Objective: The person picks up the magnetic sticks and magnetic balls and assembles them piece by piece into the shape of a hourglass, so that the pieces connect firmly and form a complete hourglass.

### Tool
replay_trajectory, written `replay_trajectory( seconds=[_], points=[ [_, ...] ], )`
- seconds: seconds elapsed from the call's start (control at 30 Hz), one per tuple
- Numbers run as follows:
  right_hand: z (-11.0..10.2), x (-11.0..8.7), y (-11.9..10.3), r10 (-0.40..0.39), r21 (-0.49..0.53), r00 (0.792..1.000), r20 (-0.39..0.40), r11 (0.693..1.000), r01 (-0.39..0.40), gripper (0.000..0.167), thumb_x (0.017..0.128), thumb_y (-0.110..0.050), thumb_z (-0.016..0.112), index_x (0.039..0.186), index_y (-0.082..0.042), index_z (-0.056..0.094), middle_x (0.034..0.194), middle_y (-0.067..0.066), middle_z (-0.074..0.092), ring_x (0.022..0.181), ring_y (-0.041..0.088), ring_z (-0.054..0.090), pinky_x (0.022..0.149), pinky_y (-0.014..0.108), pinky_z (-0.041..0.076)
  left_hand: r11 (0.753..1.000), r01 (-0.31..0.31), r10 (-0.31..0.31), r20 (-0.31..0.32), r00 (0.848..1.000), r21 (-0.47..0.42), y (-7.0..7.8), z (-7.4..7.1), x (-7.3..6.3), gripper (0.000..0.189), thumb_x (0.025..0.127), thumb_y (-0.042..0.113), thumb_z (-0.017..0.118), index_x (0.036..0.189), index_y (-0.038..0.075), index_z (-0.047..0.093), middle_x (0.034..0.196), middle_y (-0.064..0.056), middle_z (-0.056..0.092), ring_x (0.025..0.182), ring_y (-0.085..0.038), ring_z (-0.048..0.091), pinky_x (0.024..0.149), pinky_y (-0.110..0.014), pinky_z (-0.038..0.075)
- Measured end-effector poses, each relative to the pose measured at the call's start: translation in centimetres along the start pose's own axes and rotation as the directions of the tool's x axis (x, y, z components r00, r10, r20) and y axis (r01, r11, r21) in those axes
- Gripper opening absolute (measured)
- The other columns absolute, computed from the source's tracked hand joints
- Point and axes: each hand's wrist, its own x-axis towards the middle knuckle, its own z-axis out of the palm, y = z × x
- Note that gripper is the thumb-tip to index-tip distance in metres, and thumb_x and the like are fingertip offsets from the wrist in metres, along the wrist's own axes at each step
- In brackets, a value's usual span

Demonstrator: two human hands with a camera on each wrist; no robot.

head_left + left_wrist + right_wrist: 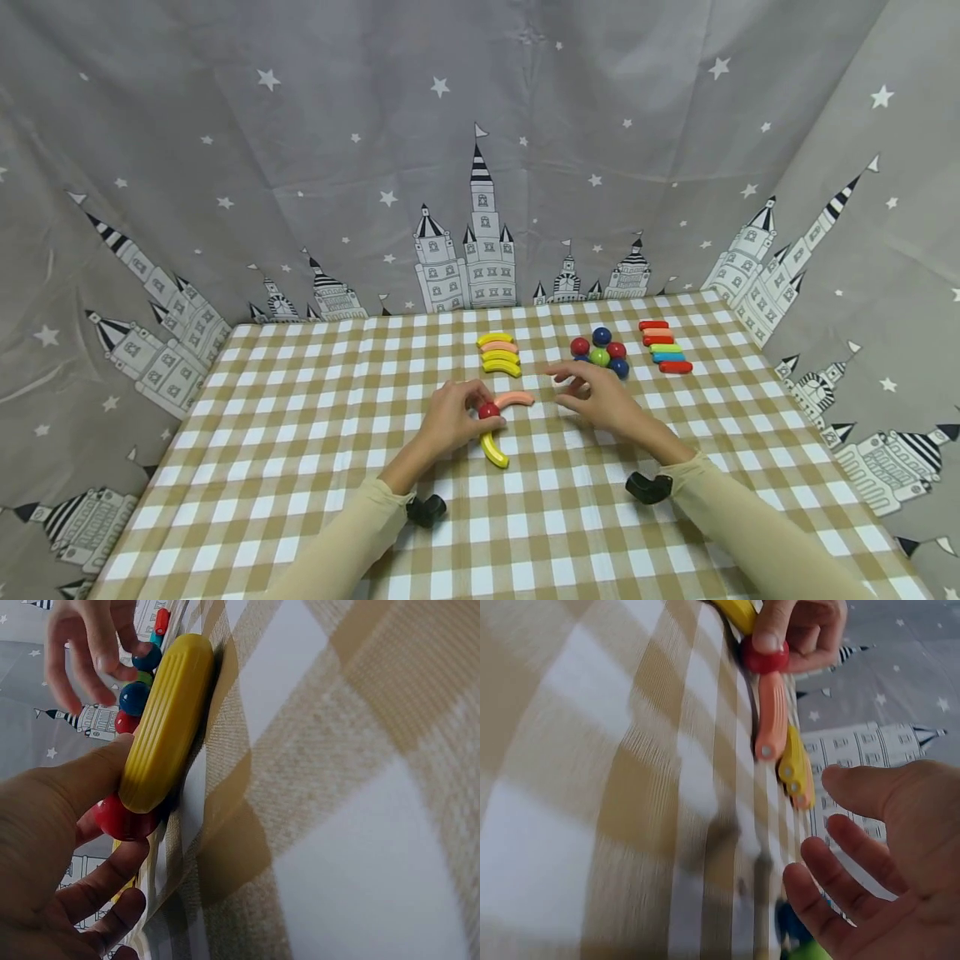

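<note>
My left hand (pixel 453 415) pinches a red ball (pixel 489 410) between thumb and fingers at the middle of the table. A yellow curved stick (pixel 493 452) extends from the ball toward me, and a light orange curved stick (pixel 516 398) meets it on the far right side. In the left wrist view the yellow stick (pixel 166 724) is ridged and lies close to the cloth. My right hand (pixel 600 398) hovers to the right with fingers apart and nothing in them. It is nearest to a cluster of balls, partly covering a blue one. Round, pale end faces show on the sticks in the right wrist view.
Several yellow and light orange curved sticks (pixel 498 357) lie stacked side by side beyond the left hand. Red, blue and green balls (pixel 599 357) cluster at the back right. Farther right is a row of short coloured straight sticks (pixel 663 348). A checked cloth (pixel 300 442) covers the table.
</note>
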Motion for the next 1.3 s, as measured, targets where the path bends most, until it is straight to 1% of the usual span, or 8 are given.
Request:
replay_trajectory(
  seconds=[0.23, 0.43, 0.57, 0.67, 0.73, 1.0, 1.1, 1.3],
  points=[
    [-2.3, -1.8, 1.5, -0.036, -0.017, 0.989, -0.141, 0.999, 0.034, 0.042, 0.088, 0.000, 0.079, 0.128, -0.002, 0.067, 0.120, 0.019, 0.069, 0.089, 0.026, 0.069, 0.080, 0.044, 0.060, 1.000, -0.003, 0.003, -0.005, 1.000, -0.004, 0.0, -0.2, -0.1, 0.029, 0.076, 0.033, 0.093, 0.090, 0.021, 0.071, 0.081, 0.008, 0.066, 0.082, -0.017, 0.053, 0.076, -0.035, 0.038],
    [-4.0, -2.6, 3.1, -0.002, -0.092, 0.966, -0.258, 0.996, -0.023, 0.039, 0.088, 0.000, 0.080, 0.125, -0.002, 0.069, 0.121, 0.018, 0.067, 0.087, 0.028, 0.068, 0.075, 0.042, 0.060, 1.000, -0.001, 0.001, -0.008, 1.000, 0.009, 0.0, -0.2, -0.1, 0.030, 0.074, 0.034, 0.094, 0.090, 0.021, 0.071, 0.081, 0.008, 0.064, 0.081, -0.016, 0.050, 0.076, -0.035, 0.037],
    [-4.4, -2.8, 4.1, 0.014, -0.110, 0.952, -0.306, 0.993, -0.050, 0.039, 0.087, -0.001, 0.081, 0.124, -0.003, 0.069, 0.121, 0.019, 0.067, 0.085, 0.030, 0.068, 0.076, 0.046, 0.060, 1.000, -0.004, 0.005, -0.013, 1.000, 0.011, -0.1, -0.1, -0.2, 0.030, 0.075, 0.034, 0.094, 0.090, 0.021, 0.071, 0.081, 0.008, 0.064, 0.081, -0.016, 0.050, 0.075, -0.035, 0.037],
    [-4.6, -2.9, 4.7, 0.023, -0.105, 0.950, -0.312, 0.993, -0.058, 0.041, 0.087, -0.002, 0.081, 0.126, -0.002, 0.068, 0.121, 0.021, 0.065, 0.085, 0.032, 0.069, 0.077, 0.049, 0.060, 1.000, -0.007, 0.008, -0.019, 1.000, 0.009, -0.1, -0.1, -0.2, 0.031, 0.074, 0.034, 0.094, 0.090, 0.020, 0.071, 0.081, 0.008, 0.065, 0.081, -0.016, 0.052, 0.075, -0.035, 0.037],
    [-4.6, -2.9, 5.0, 0.037, -0.099, 0.951, -0.306, 0.993, -0.071, 0.043, 0.088, -0.003, 0.080, 0.129, -0.002, 0.066, 0.121, 0.022, 0.064, 0.085, 0.033, 0.069, 0.077, 0.048, 0.059, 1.000, -0.004, 0.004, -0.015, 1.000, 0.010, 0.0, -0.1, -0.3, 0.030, 0.074, 0.034, 0.094, 0.088, 0.022, 0.071, 0.081, 0.009, 0.065, 0.081, -0.016, 0.052, 0.076, -0.035, 0.038],
    [-4.8, -2.6, 5.8, 0.130, -0.124, 0.964, -0.233, 0.979, -0.162, 0.051, 0.090, -0.005, 0.078, 0.137, -0.003, 0.060, 0.127, 0.026, 0.063, 0.079, 0.028, 0.063, 0.074, 0.036, 0.055, 1.000, -0.006, 0.006, -0.008, 1.000, 0.011, 0.2, 0.0, -0.6, 0.029, 0.074, 0.037, 0.094, 0.084, 0.025, 0.070, 0.080, 0.007, 0.064, 0.082, -0.019, 0.052, 0.077, -0.036, 0.038],
    [-4.7, -2.6, 6.1, 0.156, -0.141, 0.962, -0.225, 0.971, -0.191, 0.051, 0.091, -0.007, 0.077, 0.139, -0.005, 0.060, 0.127, 0.024, 0.063, 0.077, 0.026, 0.062, 0.073, 0.036, 0.052, 1.000, -0.001, 0.001, -0.003, 1.000, 0.011, 0.2, 0.0, -0.7, 0.029, 0.074, 0.038, 0.093, 0.085, 0.025, 0.070, 0.080, 0.007, 0.063, 0.080, -0.018, 0.051, 0.075, -0.035, 0.037],
    [-4.5, -2.3, 6.5, 0.183, -0.178, 0.958, -0.220, 0.958, -0.224, 0.047, 0.091, -0.010, 0.077, 0.136, -0.006, 0.062, 0.123, 0.024, 0.065, 0.080, 0.027, 0.063, 0.074, 0.038, 0.053, 0.999, -0.031, 0.031, -0.024, 0.999, 0.027, 0.1, 0.0, -0.7, 0.030, 0.074, 0.035, 0.094, 0.088, 0.021, 0.071, 0.077, 0.006, 0.063, 0.075, -0.016, 0.049, 0.069, -0.033, 0.037]
  ],
)
